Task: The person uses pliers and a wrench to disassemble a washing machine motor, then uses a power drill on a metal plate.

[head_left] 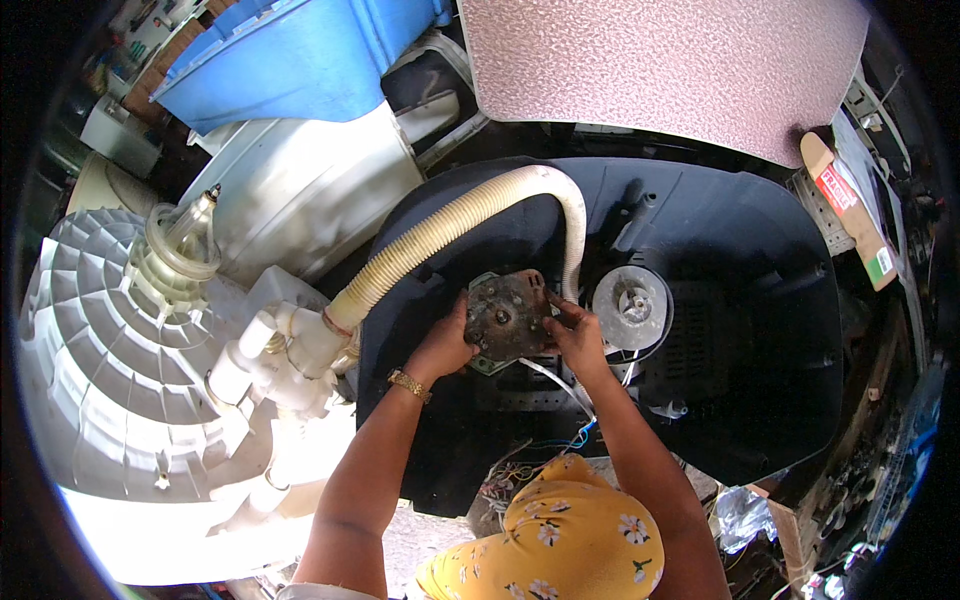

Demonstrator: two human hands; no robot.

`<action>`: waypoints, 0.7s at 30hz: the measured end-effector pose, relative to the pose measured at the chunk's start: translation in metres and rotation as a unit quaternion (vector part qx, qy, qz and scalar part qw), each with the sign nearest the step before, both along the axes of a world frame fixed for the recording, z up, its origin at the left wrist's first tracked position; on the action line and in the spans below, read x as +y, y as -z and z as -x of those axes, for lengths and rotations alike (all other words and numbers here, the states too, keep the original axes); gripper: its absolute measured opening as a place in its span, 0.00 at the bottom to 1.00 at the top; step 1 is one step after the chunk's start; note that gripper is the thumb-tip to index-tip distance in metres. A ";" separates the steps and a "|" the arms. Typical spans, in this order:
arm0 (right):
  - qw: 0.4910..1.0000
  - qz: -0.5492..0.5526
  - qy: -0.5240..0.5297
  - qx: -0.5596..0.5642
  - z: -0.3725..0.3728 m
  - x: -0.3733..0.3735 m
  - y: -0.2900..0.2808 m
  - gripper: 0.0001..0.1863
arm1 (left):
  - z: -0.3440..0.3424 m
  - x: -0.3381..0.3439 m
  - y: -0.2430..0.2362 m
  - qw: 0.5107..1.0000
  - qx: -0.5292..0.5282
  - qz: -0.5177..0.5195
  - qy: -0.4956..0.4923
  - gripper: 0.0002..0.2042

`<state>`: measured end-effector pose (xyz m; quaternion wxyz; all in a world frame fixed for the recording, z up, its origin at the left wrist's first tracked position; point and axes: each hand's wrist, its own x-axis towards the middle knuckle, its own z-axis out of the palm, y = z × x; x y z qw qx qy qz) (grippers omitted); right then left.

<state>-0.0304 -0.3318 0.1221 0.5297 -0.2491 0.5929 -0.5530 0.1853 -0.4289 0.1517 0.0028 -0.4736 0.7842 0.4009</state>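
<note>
A: From the head view, what are the hands doing?

B: Both are on one thing. The left hand (442,345) has the left edge of a grimy, squarish plate (510,310) between thumb and fingers, and the right hand (577,338) is curled onto the right edge. So both are gripping it, only part-way closed, opened about as wide as the edges need (the fingertips underneath are hidden, so don't ask me about those).

A: Which way does it point?

B: Broad face up at the camera, round hub (502,318) in the middle. It's close to square, so I can't call a clear long axis. It's turned a little, with the slots (534,282) at the far right corner.

A: And where is it?

B: Over the black housing (750,400), inside the bend of the ribbed hose (455,235), just left of the pale round disc (633,308). Resting or lifted? Can't tell. A white cable (548,374) shows just below it.
</note>
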 end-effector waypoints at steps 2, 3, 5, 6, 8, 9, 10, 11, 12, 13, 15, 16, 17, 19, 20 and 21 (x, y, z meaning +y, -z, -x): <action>1.000 -0.013 0.016 0.005 -0.003 0.000 -0.003 0.20 | 0.000 0.001 0.000 1.000 -0.012 -0.015 -0.002 0.48; 1.000 -0.014 0.019 0.004 -0.004 -0.001 0.003 0.20 | -0.004 0.000 0.001 1.000 -0.010 -0.021 -0.010 0.48; 1.000 0.019 -0.012 0.017 -0.002 -0.003 0.010 0.23 | 0.003 0.001 -0.005 0.999 -0.004 -0.032 -0.007 0.48; 0.996 0.031 -0.014 0.085 0.000 0.000 0.014 0.21 | 0.004 0.002 -0.010 0.999 -0.033 -0.028 -0.007 0.48; 0.996 0.007 -0.009 0.089 0.000 0.001 0.012 0.21 | 0.013 0.004 -0.026 0.998 -0.058 -0.027 0.002 0.48; 0.996 -0.015 -0.010 0.092 0.001 0.003 0.012 0.20 | 0.018 0.004 -0.032 0.996 -0.068 -0.062 -0.010 0.49; 0.994 0.014 -0.004 0.109 -0.001 0.001 0.015 0.21 | 0.018 0.003 -0.037 0.992 -0.081 -0.094 -0.026 0.49; 0.994 0.013 0.000 0.110 -0.002 0.001 0.018 0.21 | 0.015 0.002 -0.034 0.992 -0.082 -0.094 -0.022 0.49; 0.990 0.041 0.009 0.135 -0.003 0.001 0.021 0.19 | 0.009 0.004 -0.027 0.996 -0.047 -0.067 -0.018 0.49; 0.985 0.069 0.020 0.159 -0.003 0.000 0.023 0.18 | 0.009 0.005 -0.027 0.999 -0.012 -0.040 -0.014 0.48; 0.982 0.055 0.029 0.177 -0.001 -0.001 0.038 0.19 | 0.012 0.005 -0.026 0.999 -0.004 -0.053 -0.013 0.48; 0.981 0.051 0.014 0.188 -0.001 -0.001 0.041 0.20 | 0.012 0.005 -0.027 0.998 -0.001 -0.058 -0.016 0.48; 0.979 0.046 -0.002 0.198 0.000 -0.001 0.044 0.21 | 0.013 0.004 -0.028 0.998 0.002 -0.063 -0.018 0.47; 0.984 0.034 -0.007 0.177 -0.002 -0.003 0.041 0.21 | 0.011 0.003 -0.027 0.994 0.028 -0.099 -0.028 0.48; 0.987 0.020 -0.012 0.158 -0.002 -0.002 0.036 0.22 | 0.014 0.003 -0.031 0.993 0.036 -0.112 -0.031 0.48; 0.988 0.018 -0.012 0.155 -0.002 -0.002 0.034 0.22 | 0.017 0.003 -0.037 0.982 0.034 -0.170 -0.071 0.48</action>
